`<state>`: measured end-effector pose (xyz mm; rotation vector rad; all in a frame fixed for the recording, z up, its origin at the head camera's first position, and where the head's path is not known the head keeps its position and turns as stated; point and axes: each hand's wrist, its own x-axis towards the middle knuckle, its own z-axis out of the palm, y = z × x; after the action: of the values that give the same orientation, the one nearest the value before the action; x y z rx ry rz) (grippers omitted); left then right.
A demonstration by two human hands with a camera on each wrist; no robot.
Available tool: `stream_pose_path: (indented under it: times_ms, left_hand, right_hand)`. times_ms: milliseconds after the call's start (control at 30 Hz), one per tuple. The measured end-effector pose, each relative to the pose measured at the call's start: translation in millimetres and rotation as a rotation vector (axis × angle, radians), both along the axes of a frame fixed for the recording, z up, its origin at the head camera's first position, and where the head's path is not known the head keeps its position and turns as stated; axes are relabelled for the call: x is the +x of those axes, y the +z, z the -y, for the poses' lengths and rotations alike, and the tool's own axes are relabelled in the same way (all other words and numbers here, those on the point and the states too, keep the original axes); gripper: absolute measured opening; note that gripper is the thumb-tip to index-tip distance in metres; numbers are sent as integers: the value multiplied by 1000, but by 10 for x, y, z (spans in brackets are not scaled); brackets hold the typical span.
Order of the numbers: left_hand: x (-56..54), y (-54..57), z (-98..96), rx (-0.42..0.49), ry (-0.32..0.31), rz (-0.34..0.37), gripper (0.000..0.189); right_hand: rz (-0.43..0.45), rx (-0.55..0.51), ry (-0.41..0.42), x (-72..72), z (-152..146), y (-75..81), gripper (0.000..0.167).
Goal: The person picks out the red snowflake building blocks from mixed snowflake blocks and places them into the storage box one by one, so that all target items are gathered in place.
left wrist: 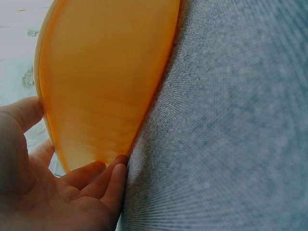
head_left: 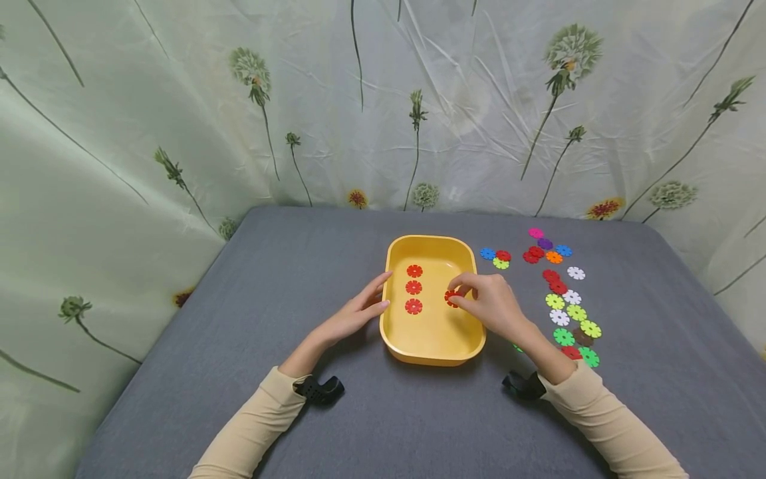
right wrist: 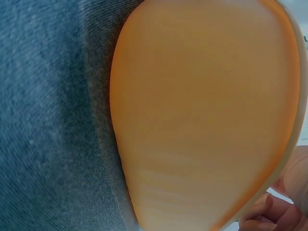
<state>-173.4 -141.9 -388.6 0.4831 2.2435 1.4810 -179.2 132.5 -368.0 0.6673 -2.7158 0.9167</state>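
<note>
A yellow plastic basin (head_left: 427, 339) sits in the middle, with several red interlocking snowflake discs (head_left: 413, 287) lined up in a column on the left half of its floor. My right hand (head_left: 492, 305) reaches over the basin's right rim and pinches another red snowflake disc (head_left: 451, 297) between thumb and fingertips, close over the floor; the fingers partly cover it. Against the basin's left side rests my left hand (head_left: 356, 314), thumb at the rim and the other fingers nearly straight along the outer wall (left wrist: 110, 86). In the right wrist view the basin wall hides the held disc.
Right of the basin, loose snowflake discs (head_left: 555, 302) in red, green, white, blue and other colours lie scattered on the grey cloth-covered table (head_left: 269, 266). A small group (head_left: 501, 263) lies near the basin's back right corner. A flowered curtain (head_left: 335, 86) hangs behind the table.
</note>
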Motion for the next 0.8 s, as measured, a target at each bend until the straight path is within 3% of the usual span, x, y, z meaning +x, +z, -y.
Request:
stream_pose_path:
  times_ms: [800]
  left_hand:
    - [4,13,-8,-1,-7,-6,61]
  right_hand:
    - [28,37,26,-16,95,9,9]
